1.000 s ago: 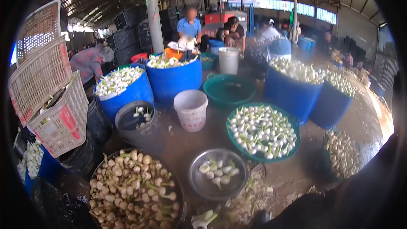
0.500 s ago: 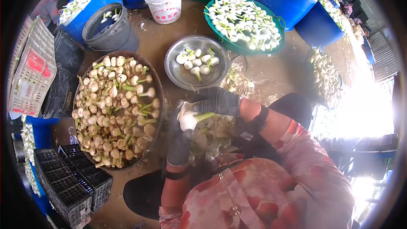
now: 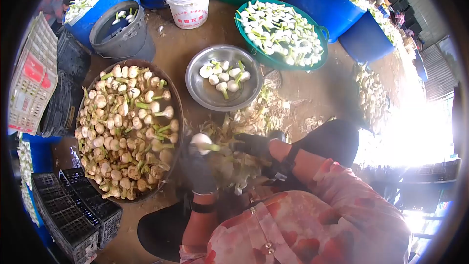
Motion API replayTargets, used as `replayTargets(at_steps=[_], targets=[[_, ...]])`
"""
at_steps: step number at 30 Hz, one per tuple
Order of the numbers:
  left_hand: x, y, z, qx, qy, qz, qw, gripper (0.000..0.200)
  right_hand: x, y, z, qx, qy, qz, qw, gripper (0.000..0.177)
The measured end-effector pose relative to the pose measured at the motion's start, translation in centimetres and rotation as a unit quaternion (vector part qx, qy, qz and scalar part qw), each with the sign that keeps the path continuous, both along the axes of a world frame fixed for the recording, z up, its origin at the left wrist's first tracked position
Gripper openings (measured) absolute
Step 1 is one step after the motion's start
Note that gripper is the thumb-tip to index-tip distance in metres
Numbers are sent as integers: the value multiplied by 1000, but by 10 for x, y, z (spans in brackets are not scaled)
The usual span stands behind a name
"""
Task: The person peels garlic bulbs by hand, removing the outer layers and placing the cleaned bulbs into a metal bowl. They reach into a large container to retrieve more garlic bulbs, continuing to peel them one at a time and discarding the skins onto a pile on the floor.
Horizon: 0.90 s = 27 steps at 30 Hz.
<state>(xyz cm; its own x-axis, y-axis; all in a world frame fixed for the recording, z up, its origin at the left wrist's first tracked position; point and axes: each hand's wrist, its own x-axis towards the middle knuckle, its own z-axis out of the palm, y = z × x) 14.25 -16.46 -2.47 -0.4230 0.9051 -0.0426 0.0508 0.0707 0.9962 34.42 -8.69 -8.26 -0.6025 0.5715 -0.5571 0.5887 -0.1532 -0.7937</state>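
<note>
A white garlic bulb (image 3: 201,142) with a short green stem sits in my left hand (image 3: 198,167), which wears a dark glove and is closed around it. My right hand (image 3: 255,147), also in a dark glove, is to the right of the bulb and apart from it. Its fingers are smeared by motion, so I cannot make out whether they hold anything. Loose garlic skins (image 3: 259,112) lie on the floor in front of and under my hands. Ahead stands a steel bowl (image 3: 195,88) with several peeled bulbs in it.
To the left is a wide round tub (image 3: 180,117) of unpeeled garlic. A green basin (image 3: 325,51) of peeled garlic stands beyond the steel bowl. A white bucket (image 3: 190,14), a grey bucket (image 3: 124,44), blue tubs (image 3: 317,7) and black crates (image 3: 73,215) surround the place.
My right hand has come away from the bulb, moving down and right. My left hand has shifted slightly left with the garlic bulb still in it. The view has tilted a little.
</note>
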Motion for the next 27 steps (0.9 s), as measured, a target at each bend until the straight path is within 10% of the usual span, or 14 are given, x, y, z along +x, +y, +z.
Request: replayTargets(at_steps=[2, 3, 7, 11, 15, 17, 19, 23, 27], targets=[[8, -5, -30, 86, 342, -112, 929, 39, -10, 0, 41, -330, 180, -178, 910, 57], [11, -6, -40, 40, 287, -121, 949, 43, -15, 5, 59, -505, 271, -260, 777, 60], [14, -15, -43, -83, 80, -101, 988, 59, 4, 79, -81, -396, 391, -332, 761, 72], [3, -11, -7, -46, -90, 35, 994, 36, -36, 140, -37, -329, 262, -479, 770, 88], [-17, -8, -13, -125, -271, 81, 951, 53, -150, 139, -22, -75, 100, -150, 981, 69], [-26, -10, -11, -138, -221, 64, 963, 49, -207, 139, -60, 350, -15, 148, 925, 52], [-33, -6, -9, -127, -187, 65, 972, 47, -262, 129, 26, 372, -273, 285, 840, 50], [-48, -4, -11, -131, -132, 73, 980, 45, -281, 124, -35, 541, -284, 234, 756, 33], [-46, -3, -14, -103, -260, 163, 946, 45, -259, 127, 16, 403, -248, 177, 863, 30]])
